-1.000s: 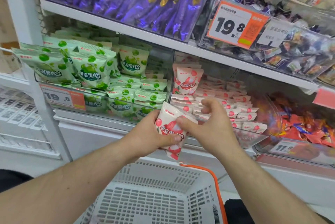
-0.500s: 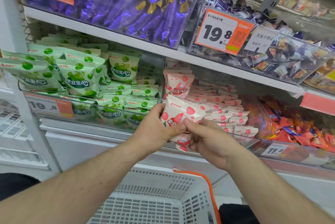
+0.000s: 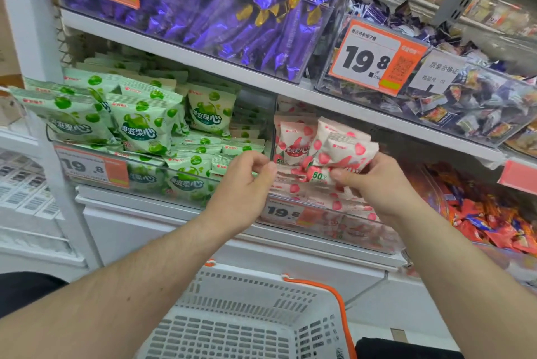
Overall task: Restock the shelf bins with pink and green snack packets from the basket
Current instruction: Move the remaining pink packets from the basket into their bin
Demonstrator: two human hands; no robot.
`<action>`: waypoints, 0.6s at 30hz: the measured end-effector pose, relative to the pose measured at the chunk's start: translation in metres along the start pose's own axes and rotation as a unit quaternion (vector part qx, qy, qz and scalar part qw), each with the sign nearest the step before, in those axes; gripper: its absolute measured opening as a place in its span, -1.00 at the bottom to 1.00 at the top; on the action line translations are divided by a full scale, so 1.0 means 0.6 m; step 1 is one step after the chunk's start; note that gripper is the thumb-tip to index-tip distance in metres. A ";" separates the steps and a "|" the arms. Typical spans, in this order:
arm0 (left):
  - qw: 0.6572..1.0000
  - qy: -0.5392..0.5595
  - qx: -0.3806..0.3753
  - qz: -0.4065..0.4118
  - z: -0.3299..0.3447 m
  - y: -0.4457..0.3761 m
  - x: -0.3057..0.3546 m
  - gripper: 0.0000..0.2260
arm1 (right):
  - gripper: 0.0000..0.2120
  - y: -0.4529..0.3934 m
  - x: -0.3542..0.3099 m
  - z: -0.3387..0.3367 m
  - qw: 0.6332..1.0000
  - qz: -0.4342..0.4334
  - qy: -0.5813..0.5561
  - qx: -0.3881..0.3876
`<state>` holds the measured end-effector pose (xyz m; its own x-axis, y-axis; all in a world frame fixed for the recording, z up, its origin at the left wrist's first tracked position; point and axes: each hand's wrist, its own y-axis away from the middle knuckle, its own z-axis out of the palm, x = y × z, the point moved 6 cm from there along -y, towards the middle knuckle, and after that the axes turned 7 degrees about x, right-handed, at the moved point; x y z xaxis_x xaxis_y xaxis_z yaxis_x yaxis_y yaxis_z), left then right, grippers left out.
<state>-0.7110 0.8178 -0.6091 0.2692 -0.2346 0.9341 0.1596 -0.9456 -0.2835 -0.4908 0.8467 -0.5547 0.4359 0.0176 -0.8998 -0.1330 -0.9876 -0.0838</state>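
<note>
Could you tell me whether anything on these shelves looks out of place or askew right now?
Mostly tidy. The front green packets lean out over the rim of their bin, so they may slip. The right hand holds pink packets at the pink bin.

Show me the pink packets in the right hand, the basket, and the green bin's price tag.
pink packets (image 3: 343, 152): head view, front of top packet.
basket (image 3: 247, 286): head view, far rim.
price tag (image 3: 90, 168): head view, printed number.
</note>
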 end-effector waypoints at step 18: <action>0.997 -0.074 -0.015 0.013 0.003 0.009 -0.001 -0.95 | -0.64 -0.056 0.011 0.073 0.990 -0.027 0.141 -0.018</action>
<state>-0.7089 0.8134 -0.6115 0.4103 -0.2262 0.8834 0.1230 -0.9461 -0.2995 -0.5222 0.8869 -0.5765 0.6729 0.0307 -0.7391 -0.0730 -0.9915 -0.1076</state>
